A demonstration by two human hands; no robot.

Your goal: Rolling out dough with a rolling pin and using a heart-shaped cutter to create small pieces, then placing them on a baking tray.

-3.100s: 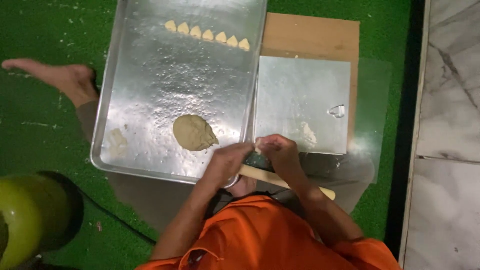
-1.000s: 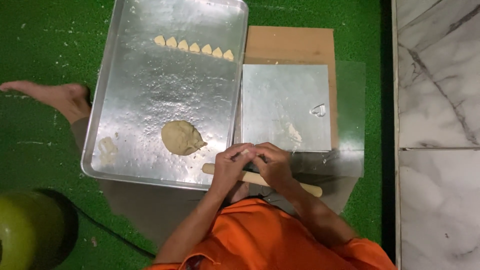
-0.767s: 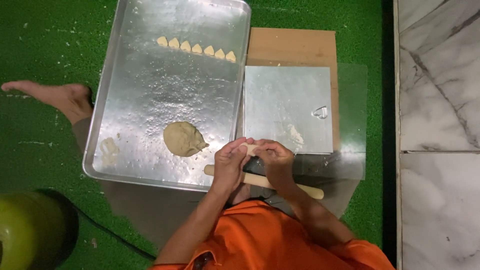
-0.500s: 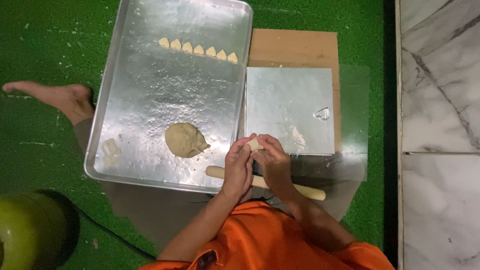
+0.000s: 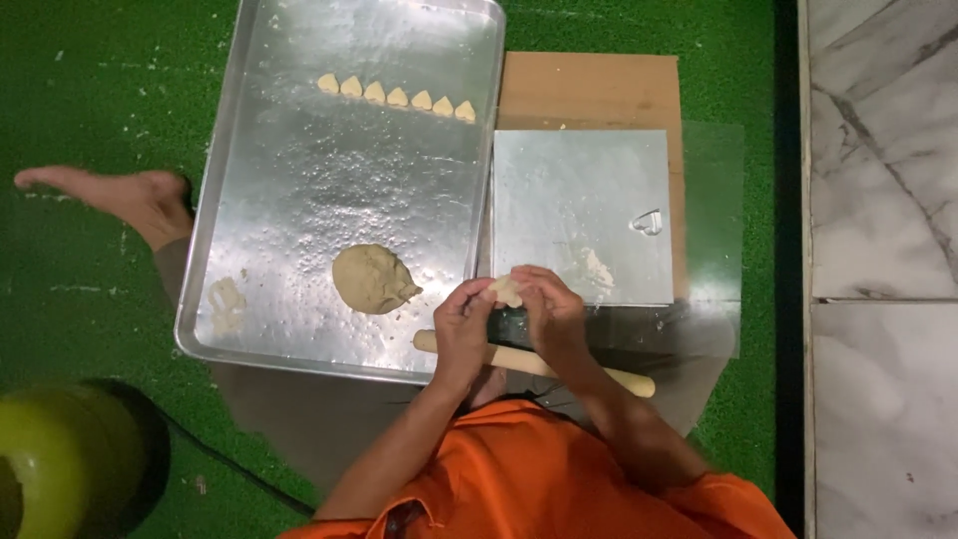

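Green turf floor (image 5: 90, 90), marble edge right. Small pale dough piece (image 5: 506, 290) pinched between left hand (image 5: 463, 329) and right hand (image 5: 547, 311), above the crosswise wooden rolling pin (image 5: 619, 378).

My large shiny metal baking tray (image 5: 299, 230) looks flour-dusted; right of it, a smooth square steel plate (image 5: 584, 200) covers matt brown cardboard (image 5: 589, 90); below, a smooth wooden rolling pin (image 5: 619, 377).
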